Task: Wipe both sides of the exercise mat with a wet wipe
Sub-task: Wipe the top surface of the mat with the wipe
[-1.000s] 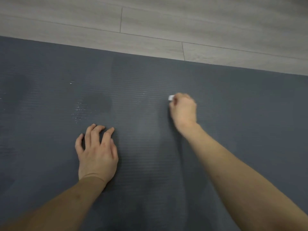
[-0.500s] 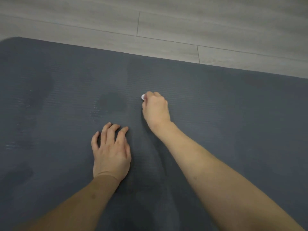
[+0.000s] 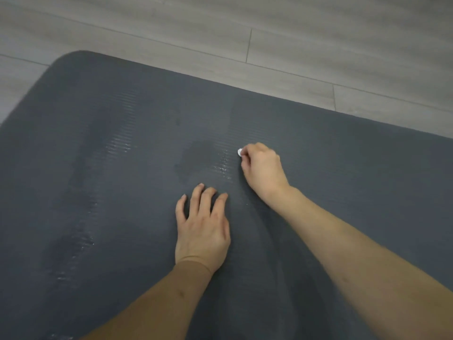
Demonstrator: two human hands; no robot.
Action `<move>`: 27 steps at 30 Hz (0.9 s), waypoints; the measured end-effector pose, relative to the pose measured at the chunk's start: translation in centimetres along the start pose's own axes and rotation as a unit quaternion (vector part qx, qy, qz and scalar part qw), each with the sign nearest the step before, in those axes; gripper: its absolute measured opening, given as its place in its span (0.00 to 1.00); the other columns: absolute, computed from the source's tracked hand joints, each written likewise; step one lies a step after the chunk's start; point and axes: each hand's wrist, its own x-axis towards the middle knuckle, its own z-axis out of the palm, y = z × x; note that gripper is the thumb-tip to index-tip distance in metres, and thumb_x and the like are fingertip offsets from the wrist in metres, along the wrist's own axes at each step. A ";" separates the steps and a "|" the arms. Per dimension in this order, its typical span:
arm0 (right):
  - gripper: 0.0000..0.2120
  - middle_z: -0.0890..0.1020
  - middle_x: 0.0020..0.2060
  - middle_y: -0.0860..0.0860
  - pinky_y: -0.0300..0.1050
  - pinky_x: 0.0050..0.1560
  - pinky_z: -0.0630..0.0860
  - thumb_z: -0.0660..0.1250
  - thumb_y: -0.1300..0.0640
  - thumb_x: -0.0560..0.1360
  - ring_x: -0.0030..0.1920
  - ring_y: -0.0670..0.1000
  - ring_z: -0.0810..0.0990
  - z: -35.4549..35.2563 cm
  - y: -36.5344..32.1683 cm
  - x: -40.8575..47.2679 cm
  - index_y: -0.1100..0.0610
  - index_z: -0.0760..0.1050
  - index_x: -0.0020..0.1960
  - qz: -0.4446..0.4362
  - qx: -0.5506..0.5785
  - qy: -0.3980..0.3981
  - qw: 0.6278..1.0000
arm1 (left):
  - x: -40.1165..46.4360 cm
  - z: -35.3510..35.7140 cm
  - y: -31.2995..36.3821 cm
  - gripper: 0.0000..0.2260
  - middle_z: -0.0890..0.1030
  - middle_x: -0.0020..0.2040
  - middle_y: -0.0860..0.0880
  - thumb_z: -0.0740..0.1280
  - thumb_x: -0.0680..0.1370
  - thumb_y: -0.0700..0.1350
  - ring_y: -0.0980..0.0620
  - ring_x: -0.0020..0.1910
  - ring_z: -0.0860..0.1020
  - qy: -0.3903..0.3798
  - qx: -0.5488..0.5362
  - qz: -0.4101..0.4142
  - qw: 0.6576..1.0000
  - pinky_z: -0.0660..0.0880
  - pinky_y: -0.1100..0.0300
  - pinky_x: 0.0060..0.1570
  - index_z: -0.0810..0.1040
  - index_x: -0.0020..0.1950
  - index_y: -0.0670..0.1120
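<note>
On grey wood-plank floor (image 3: 318, 40), dark grey ribbed foam exercise mat (image 3: 355, 173) is lying flat, long axis running L–R, rounded corner at far L. Your right hand (image 3: 263, 168) is curling its fingers round a small white wet wipe (image 3: 239, 152), pressing it to the mat; unwiped area is lying to your L, toward that corner. Your left hand (image 3: 202, 229) is bracing palm-down w/ fingers spread, nearer you. Wet streaks are glinting across the ribs.
</note>
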 end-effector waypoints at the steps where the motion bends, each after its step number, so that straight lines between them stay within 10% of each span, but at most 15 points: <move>1: 0.06 0.83 0.49 0.60 0.56 0.51 0.76 0.66 0.63 0.78 0.50 0.64 0.81 -0.4 1.0 0.5 0.60 0.82 0.52 -0.009 -0.018 -0.004 1.000 | 0.0 0.0 0.0 0.21 0.75 0.68 0.48 0.56 0.77 0.48 0.44 0.75 0.67 0.002 -0.002 -0.002 1.000 0.61 0.38 0.74 0.77 0.68 0.49; 6: 0.09 0.82 0.52 0.62 0.56 0.53 0.75 0.62 0.61 0.80 0.53 0.66 0.80 -1.9 6.1 3.7 0.61 0.81 0.52 0.106 -0.049 0.044 0.992 | -0.2 0.2 -0.1 0.20 0.74 0.68 0.49 0.56 0.79 0.48 0.45 0.76 0.66 -0.005 -0.009 -0.003 1.000 0.60 0.38 0.74 0.76 0.69 0.50; 18: 0.04 0.80 0.45 0.55 0.52 0.48 0.75 0.68 0.66 0.78 0.46 0.59 0.79 -1.0 3.1 -8.3 0.59 0.79 0.52 -0.196 0.018 -0.049 0.979 | -0.3 -0.2 -0.1 0.19 0.77 0.68 0.52 0.56 0.80 0.46 0.49 0.77 0.66 -0.012 -0.028 -0.013 0.999 0.58 0.42 0.77 0.76 0.69 0.49; 27: 0.07 0.80 0.53 0.60 0.52 0.53 0.71 0.62 0.63 0.81 0.55 0.63 0.78 1.4 0.3 7.3 0.60 0.79 0.54 0.000 -0.028 0.010 1.000 | -0.2 0.2 -0.4 0.23 0.77 0.67 0.52 0.51 0.79 0.46 0.47 0.76 0.68 0.008 -0.038 -0.007 0.999 0.60 0.41 0.75 0.78 0.67 0.50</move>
